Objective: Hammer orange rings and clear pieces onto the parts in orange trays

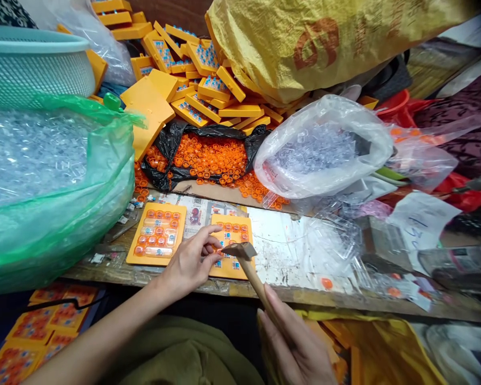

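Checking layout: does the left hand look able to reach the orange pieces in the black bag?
Probably yes: the orange pieces lie exposed, with nothing tall between the black bag and the left hand.

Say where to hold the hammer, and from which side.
Probably by the wooden handle of the hammer, from the near right, where the right hand has it. The handle is long and slim and slants toward that side; the metal head is at the far end, close to the left hand, so that end looks poor for the grip.
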Available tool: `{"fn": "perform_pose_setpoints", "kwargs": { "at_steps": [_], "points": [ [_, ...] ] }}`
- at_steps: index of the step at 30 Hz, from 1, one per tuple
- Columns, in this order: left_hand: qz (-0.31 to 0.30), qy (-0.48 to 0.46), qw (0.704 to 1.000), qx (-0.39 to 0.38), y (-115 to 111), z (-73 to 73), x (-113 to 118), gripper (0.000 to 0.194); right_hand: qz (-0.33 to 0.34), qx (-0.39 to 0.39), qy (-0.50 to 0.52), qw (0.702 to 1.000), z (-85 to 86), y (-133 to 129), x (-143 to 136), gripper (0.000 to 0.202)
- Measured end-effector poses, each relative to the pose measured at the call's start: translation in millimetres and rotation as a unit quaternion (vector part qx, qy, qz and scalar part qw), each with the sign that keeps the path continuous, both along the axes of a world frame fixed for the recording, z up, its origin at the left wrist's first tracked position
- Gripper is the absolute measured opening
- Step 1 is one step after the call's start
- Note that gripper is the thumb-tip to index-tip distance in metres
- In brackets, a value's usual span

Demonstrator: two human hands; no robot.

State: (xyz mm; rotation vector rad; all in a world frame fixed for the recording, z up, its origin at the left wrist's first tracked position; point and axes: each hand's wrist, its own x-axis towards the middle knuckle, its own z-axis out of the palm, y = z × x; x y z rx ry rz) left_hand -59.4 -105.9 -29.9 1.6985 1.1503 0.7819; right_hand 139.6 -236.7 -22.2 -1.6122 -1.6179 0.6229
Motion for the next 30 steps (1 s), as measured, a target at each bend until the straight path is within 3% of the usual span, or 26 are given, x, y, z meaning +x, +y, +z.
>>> {"fn": "perform_pose_setpoints", "kwargs": {
  "at_steps": [4, 9, 13, 18, 21, 24, 27, 30],
  "points": [
    [0.001, 0.011, 1.0, -0.002, 1.1, -1.4, -0.8, 0.043, 0.024, -0.01, -0.018, 0.999, 0.6, 3.3, 3.3, 0.043],
    [0.002, 0.01, 1.0, 0.002, 1.9, -1.4, -0.6, 0.042, 0.05, 0.049, -0.054, 0.996, 8.6, 7.8, 4.3, 0.054],
    [0.011, 0.005, 1.0, -0.011, -0.2, 0.3, 1.8, 0.039, 0.111, 0.017, -0.092, 0.989, 8.0, 8.5, 7.7, 0.055],
    [0.011, -0.007, 0.999, -0.047, 1.1, 4.4, -2.0, 0.04, 0.073, 0.002, -0.053, 0.996, 4.0, 11.0, 9.2, 0.048],
    [0.005, 0.035, 0.999, -0.034, 26.3, 13.6, -8.3, 0.032, -0.014, -0.004, -0.019, 1.0, -2.6, 20.6, 6.6, 0.044],
    [0.064, 0.215, 0.97, 0.09, 74.4, 23.1, -9.9, 0.022, -0.087, -0.011, 0.009, 0.996, -11.8, 38.4, 2.6, 0.054],
    [0.082, 0.269, 0.954, 0.109, 123.0, 25.5, -5.7, 0.021, -0.093, -0.027, 0.037, 0.995, -17.9, 55.7, -0.5, 0.067],
    [0.063, 0.289, 0.951, 0.086, 148.9, 21.3, -2.4, 0.027, -0.088, -0.063, 0.07, 0.992, -20.2, 64.1, -0.6, 0.07]
  ]
}}
